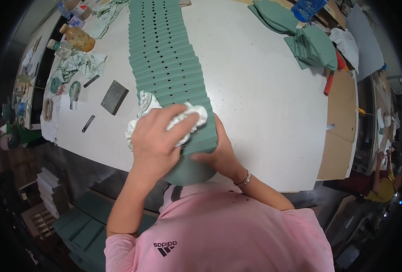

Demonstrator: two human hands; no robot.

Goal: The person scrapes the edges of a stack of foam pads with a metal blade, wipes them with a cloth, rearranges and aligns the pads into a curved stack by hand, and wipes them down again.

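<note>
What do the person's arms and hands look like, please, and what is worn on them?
Both the left hand and the right hand are gloveless. Short pink sleeves leave the forearms uncovered. A narrow, silvery band circles the right wrist.

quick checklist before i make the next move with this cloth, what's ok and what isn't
1. White cloth in hand: ok, bunched under the left hand on the row; white cloth shows around the fingers.
2. Row steadied: ok, the right hand is at its near right edge.
3. Green panels lined up: ok, overlapping in steps.
4. Grey block out of the way: ok, apart, left of the row.
5. White tabletop free of specks: not ok, small dark specks dot it.
6. Surface under the cloth clean: cannot tell, it is covered.
</note>
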